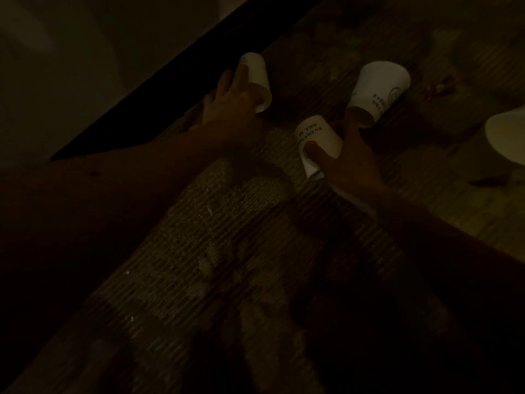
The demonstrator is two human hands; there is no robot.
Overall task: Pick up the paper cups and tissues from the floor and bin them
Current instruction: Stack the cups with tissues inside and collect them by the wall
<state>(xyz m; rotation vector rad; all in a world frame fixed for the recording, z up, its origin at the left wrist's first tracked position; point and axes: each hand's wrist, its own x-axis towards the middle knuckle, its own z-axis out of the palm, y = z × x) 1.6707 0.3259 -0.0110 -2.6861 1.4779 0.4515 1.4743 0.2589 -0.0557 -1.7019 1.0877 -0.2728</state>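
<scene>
Very dim frame. Ribbed mat [227, 251] fills the lower centre.

Centre right: right hand [349, 166] pinches a printed paper cup [318, 137], thumb across the wall, cup tipped on its side. Its fingertips reach to the mouth of a second printed cup [380, 86] lying on the floor [312, 38] just above; can't tell if they touch.

Upper centre: left hand [233, 100] is wrapped round a plain cup [257, 78] beside the dark skirting strip [170, 81]. Lifted or on the floor, can't tell.

Right edge: pale rounded thing [508, 137], cup or tissue unclear.

Handling guess: the cups are light and thin-walled and crush easily. Take them mid-wall or hook a finger inside the rim, with a gentle squeeze. They'd probably nest.
</scene>
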